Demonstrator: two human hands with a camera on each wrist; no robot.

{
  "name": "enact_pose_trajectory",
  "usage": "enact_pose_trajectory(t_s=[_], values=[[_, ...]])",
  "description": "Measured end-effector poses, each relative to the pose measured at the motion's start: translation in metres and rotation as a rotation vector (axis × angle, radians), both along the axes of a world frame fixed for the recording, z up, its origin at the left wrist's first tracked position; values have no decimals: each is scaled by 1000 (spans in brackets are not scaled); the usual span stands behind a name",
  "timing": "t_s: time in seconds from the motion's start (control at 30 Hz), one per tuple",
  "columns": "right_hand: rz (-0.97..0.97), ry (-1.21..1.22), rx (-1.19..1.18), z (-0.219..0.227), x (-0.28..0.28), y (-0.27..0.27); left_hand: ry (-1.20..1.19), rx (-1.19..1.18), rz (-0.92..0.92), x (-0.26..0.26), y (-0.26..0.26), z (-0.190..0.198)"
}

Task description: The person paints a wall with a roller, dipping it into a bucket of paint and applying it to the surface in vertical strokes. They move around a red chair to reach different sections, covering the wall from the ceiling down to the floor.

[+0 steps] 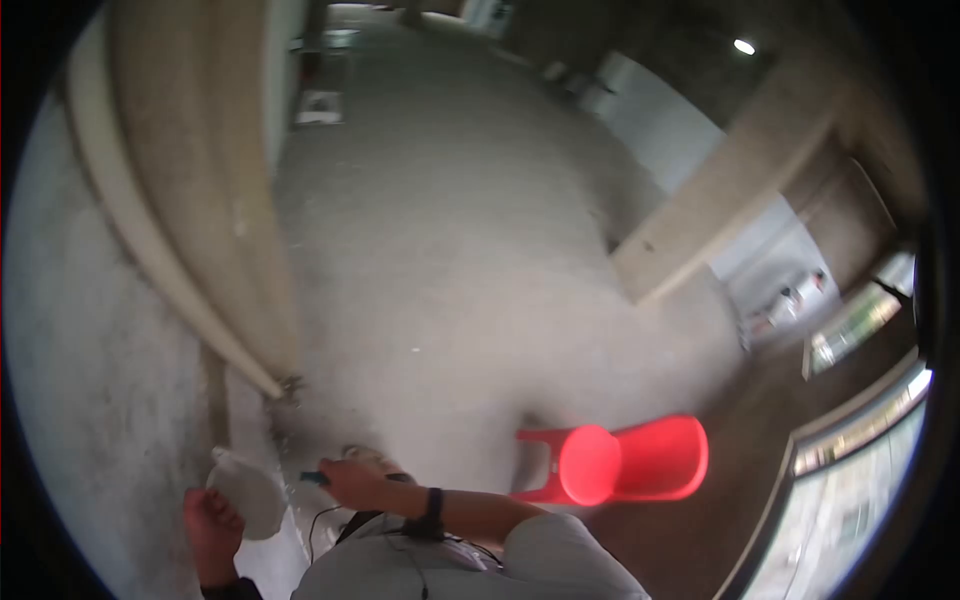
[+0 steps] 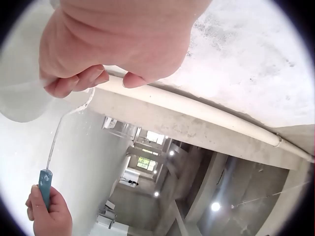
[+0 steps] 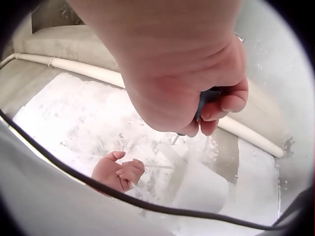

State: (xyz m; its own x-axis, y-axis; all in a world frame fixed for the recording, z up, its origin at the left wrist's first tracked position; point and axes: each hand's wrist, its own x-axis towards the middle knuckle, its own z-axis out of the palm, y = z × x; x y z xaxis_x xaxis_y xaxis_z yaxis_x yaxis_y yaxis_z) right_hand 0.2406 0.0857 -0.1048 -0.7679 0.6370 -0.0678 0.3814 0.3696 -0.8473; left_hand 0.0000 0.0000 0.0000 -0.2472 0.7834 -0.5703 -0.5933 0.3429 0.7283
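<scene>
A slim tool [image 2: 45,184] with a smooth blue handle and a bent, white-spotted metal rod is being held between the body and a bucket [image 1: 250,500], its rod being directed toward the latter. The handle is being enclosed by the curled grip of the right hand [image 1: 352,486]. The translucent, rounded white bucket is being held at its thin bail by the bent fingers of the left hand [image 1: 213,525]; its contents cannot be made out. A rough, patchy wall [image 3: 69,110] is being bordered by a pale, round pipe [image 2: 197,108].
</scene>
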Motion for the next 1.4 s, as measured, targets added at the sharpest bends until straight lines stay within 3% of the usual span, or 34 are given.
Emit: enact_pose_trajectory(t_s=[0.03,0.07,0.1,0.13,0.17,0.2,0.23,0.37,0.43,0.47,0.6,0.7,0.77,0.97,1.03,1.17,1.23,1.3,1.4], values=[[-11,132,16,-26,14,-11,44,28,146,10,-60,16],[-20,213,74,-44,35,-20,92,-4,257,58,-75,21],[51,176,202,-53,-25,108,-32,121,302,-2,19,-15],[84,-37,276,-48,28,178,-173,247,341,40,66,-79],[153,-54,312,-59,56,176,-228,190,433,75,55,-101],[234,-177,57,-74,112,99,-321,-76,483,125,-18,-112],[266,-218,56,-86,121,119,-366,-77,469,135,-9,-142],[434,-301,-9,-82,99,157,-317,-138,634,138,-5,-129],[498,-187,-197,-96,92,150,-198,-316,713,147,-27,-118],[551,-192,-198,-99,85,157,-206,-317,765,151,-30,-121],[693,-236,-558,-101,66,175,-160,-294,922,182,-48,-123],[756,-273,-705,-100,64,176,-131,-277,1022,215,-63,-129],[739,-215,-921,-91,59,176,-116,-264,1063,229,-72,-135],[707,-119,-824,-78,48,168,-3,-484,1202,306,-123,-182],[717,-91,-771,-68,47,162,7,-526,1220,336,-151,-220],[732,-43,-658,-39,53,148,-217,-708,1381,402,-191,-291],[751,-9,-623,-30,58,145,-310,-678,1449,438,-204,-331],[675,-1,-649,-17,54,141,-356,-737,1491,471,-210,-353],[690,51,-590,-1,45,145,-496,-814,1679,524,-227,-407]])
